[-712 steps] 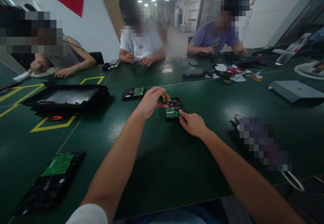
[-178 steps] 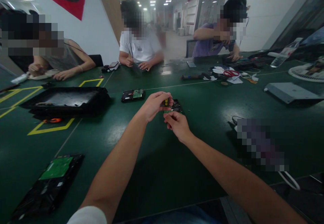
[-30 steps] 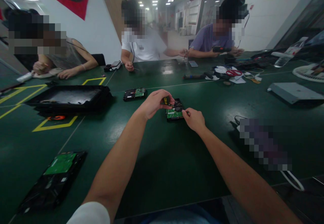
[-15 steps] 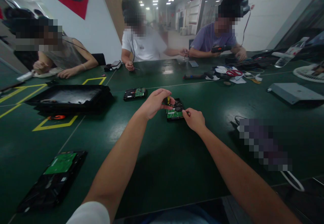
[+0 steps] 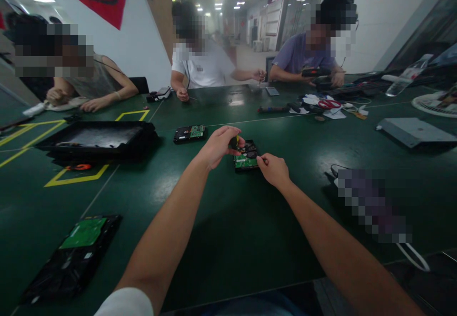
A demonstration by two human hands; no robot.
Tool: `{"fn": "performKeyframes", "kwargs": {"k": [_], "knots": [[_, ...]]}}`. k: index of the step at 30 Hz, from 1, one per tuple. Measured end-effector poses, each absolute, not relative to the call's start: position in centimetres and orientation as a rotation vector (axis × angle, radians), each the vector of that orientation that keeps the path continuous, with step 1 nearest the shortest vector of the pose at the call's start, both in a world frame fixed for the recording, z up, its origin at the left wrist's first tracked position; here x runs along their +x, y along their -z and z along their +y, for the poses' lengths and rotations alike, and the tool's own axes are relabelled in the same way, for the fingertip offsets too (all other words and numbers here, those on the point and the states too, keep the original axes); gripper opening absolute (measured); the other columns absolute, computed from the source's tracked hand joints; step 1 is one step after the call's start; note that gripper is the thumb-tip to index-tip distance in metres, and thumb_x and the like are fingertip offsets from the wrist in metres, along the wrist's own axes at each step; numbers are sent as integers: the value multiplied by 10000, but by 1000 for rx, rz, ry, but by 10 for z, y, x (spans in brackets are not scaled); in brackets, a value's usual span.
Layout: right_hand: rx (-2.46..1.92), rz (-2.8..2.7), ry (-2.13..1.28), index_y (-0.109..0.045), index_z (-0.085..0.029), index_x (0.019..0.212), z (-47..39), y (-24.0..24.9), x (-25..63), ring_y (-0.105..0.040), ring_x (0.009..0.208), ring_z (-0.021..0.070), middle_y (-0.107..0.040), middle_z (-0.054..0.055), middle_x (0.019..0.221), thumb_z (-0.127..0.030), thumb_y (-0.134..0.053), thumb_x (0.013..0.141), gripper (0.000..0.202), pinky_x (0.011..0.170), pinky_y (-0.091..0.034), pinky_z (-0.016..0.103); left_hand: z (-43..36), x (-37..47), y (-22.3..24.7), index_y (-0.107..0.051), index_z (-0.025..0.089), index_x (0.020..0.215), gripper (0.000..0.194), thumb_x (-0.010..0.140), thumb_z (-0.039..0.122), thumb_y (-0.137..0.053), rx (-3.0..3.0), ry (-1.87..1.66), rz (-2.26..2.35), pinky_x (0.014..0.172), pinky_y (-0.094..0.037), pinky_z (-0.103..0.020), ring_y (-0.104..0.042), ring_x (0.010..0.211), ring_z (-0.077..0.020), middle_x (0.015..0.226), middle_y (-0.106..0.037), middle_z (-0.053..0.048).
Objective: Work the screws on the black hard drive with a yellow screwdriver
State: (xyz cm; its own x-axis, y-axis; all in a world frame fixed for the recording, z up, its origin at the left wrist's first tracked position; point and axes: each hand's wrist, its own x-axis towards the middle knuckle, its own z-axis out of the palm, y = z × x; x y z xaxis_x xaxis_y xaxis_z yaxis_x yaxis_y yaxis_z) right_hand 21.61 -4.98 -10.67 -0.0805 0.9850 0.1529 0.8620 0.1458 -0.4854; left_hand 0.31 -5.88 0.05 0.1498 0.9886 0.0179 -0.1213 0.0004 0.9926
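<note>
A hard drive (image 5: 246,163) with a green circuit board lies in front of me on the green table. My left hand (image 5: 223,145) is closed around the yellow-and-black handle of a screwdriver (image 5: 233,142), above the drive's far left part. The screwdriver's tip is hidden. At the drive's right edge is my right hand (image 5: 273,168), its thumb and forefinger pinched together; whatever they grip is too small to make out. Another hard drive (image 5: 190,133) lies beyond my left hand. A third hard drive (image 5: 73,259), board side up, rests near the table's front left.
Black trays (image 5: 96,137) are stacked at the left, by yellow tape marks. To the right are a grey metal case (image 5: 417,131) and a blurred-out object (image 5: 371,202) with a white strap. Cables and scraps (image 5: 326,104) lie farther back. Several people sit across the table.
Both my hands stay almost in place at the drive; the screwdriver handle looks slightly turned. Across the table, the person in purple has shifted their head and hands.
</note>
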Motion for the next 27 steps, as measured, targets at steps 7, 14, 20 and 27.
{"fn": "performKeyframes", "kwargs": {"k": [7, 14, 20, 27], "knots": [[-1766, -1996, -397, -735, -249, 983, -49, 106, 216, -627, 742, 187, -743, 38, 879, -479, -477, 1035, 349, 576, -325, 282, -56, 3, 2, -681, 146, 845, 189, 873, 321, -616, 1250, -1165, 943, 643, -588, -295, -644, 856, -192, 892, -660, -88], [-1749, -1985, -391, -729, -248, 954, -50, 107, 217, -616, 720, 177, -738, 26, 864, -485, -476, 1033, 356, 568, -314, 283, -61, 0, -5, -723, 156, 916, 216, 841, 348, -660, 1305, -1105, 990, 653, -591, -295, -643, 901, -203, 948, -672, -94], [-1767, -1982, -395, -727, -244, 962, -50, 105, 216, -616, 710, 175, -734, 28, 850, -494, -470, 1035, 366, 561, -314, 278, -57, 6, 1, -628, 166, 938, 205, 852, 350, -655, 1122, -1240, 1020, 596, -582, -299, -677, 794, -202, 821, -693, -85], [-1800, -1995, -351, -739, -246, 980, -50, 106, 216, -616, 732, 185, -745, 44, 900, -498, -481, 1026, 364, 577, -302, 286, -54, 2, 3, -727, 140, 852, 226, 856, 339, -621, 1279, -1186, 1006, 550, -504, -221, -627, 846, -176, 931, -667, -100]]}}
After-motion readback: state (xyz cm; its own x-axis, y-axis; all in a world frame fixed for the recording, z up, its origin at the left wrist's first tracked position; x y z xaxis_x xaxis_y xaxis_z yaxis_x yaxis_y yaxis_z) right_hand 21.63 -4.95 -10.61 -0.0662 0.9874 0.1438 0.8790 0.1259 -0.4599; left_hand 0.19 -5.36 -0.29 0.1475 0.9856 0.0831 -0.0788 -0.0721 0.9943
